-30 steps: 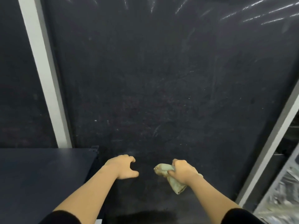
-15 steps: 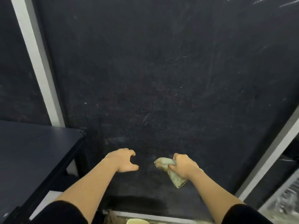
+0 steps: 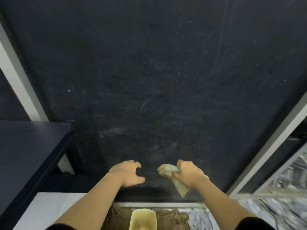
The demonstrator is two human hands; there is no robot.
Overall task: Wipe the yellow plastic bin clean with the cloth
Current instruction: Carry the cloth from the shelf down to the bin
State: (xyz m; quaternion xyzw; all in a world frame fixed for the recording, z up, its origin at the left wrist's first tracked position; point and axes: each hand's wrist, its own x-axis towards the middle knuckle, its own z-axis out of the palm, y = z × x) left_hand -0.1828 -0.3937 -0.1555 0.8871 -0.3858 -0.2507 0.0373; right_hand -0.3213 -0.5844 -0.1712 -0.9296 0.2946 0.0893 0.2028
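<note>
Scuffed dark wall (image 3: 149, 72), crumpled cloth (image 3: 167, 170)

Left hand (image 3: 127, 173) loosely curled, empty; right hand (image 3: 187, 174) fisted.

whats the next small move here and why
Probably lower both hands toward the yellow bin. The right hand already grips the cloth, the left hand is empty with fingers loosely curled, and both hang above and beyond the bin, neither touching it.
</note>
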